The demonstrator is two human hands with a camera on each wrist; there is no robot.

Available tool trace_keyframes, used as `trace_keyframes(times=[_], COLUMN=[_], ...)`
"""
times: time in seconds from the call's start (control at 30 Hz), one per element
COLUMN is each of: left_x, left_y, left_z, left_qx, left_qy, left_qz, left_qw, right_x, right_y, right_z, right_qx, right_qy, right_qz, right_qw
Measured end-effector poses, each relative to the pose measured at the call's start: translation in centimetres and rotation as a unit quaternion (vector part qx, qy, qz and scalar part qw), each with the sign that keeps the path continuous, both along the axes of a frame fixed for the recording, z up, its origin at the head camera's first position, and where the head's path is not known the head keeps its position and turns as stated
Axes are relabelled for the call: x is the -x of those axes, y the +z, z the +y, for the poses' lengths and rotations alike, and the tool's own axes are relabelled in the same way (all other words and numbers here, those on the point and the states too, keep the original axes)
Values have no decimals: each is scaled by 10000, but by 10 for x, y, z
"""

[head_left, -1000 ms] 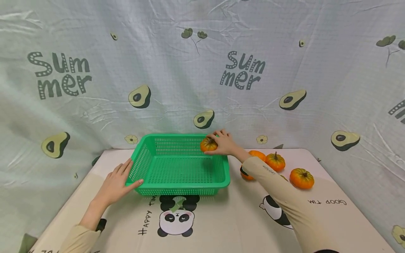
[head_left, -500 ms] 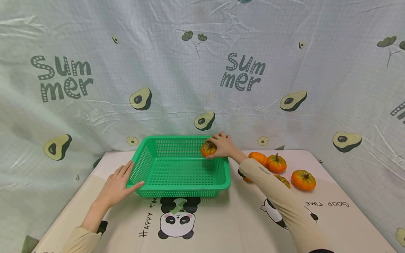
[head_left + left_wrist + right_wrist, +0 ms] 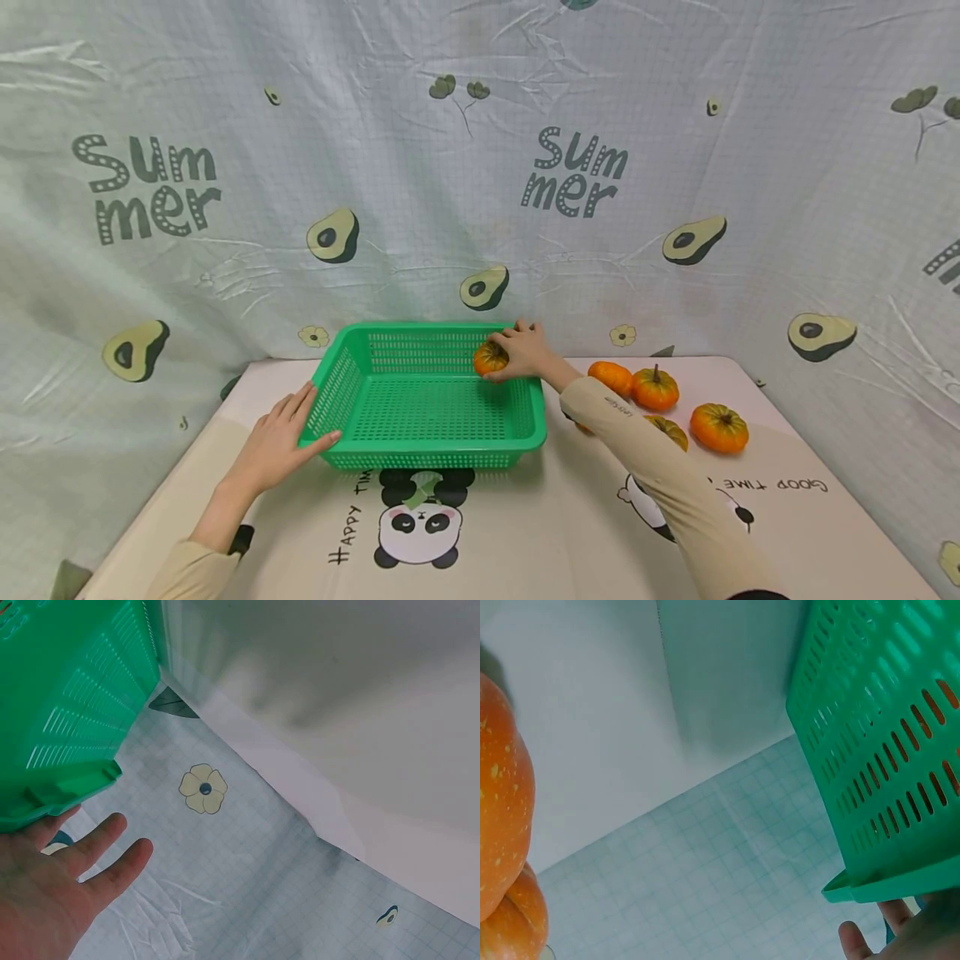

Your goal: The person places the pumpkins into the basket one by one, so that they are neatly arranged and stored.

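Note:
A green plastic basket (image 3: 420, 445) with slotted walls stands on the table. My right hand (image 3: 527, 352) reaches over its right rim and holds a small orange pumpkin (image 3: 490, 358) inside, near the back right corner. In the right wrist view, orange shows through the slots of the basket wall (image 3: 840, 727), and part of the right hand (image 3: 922, 934) appears beyond the rim. At the basket's left rim rests my left hand (image 3: 276, 442), its thumb on the front corner. The left wrist view has the left hand's straight, spread fingers (image 3: 120, 870) beside the basket rim.
Right of the basket lie several more pumpkins: an elongated one (image 3: 611, 377), a stemmed one (image 3: 656, 388), a greenish one (image 3: 669, 431) partly behind the sleeve, and one farther right (image 3: 719, 427). A printed curtain (image 3: 420, 183) hangs close behind the table (image 3: 555, 525).
My right hand has lowered the pumpkin slightly into the basket and shifted a little left. The left hand stays at the left rim. The head view has tilted a little.

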State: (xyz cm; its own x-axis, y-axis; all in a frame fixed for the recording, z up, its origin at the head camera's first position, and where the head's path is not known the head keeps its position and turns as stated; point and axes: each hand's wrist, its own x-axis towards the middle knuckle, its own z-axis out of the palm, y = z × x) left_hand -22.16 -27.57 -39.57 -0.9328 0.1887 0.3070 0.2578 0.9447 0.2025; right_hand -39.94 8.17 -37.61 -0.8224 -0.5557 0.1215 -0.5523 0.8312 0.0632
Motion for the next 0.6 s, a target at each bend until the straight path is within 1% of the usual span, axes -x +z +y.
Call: trace_keyframes(times=[0.3, 0.5, 0.6], left_x=[0, 1, 1], left_y=[-3, -3, -2], left_z=[-1, -2, -2], left_qx=[-2, -1, 34], left_qy=[13, -2, -2], left_qz=[-67, -33, 4], left_qw=[10000, 10000, 10000], right_x=[-1, -3, -3], right_y=[-3, -1, 0], right_z=[-2, -3, -4], right_qx=[-58, -185, -279], right_qy=[19, 26, 19], right_qz=[37, 68, 30], right_qw=[10000, 9998, 9996])
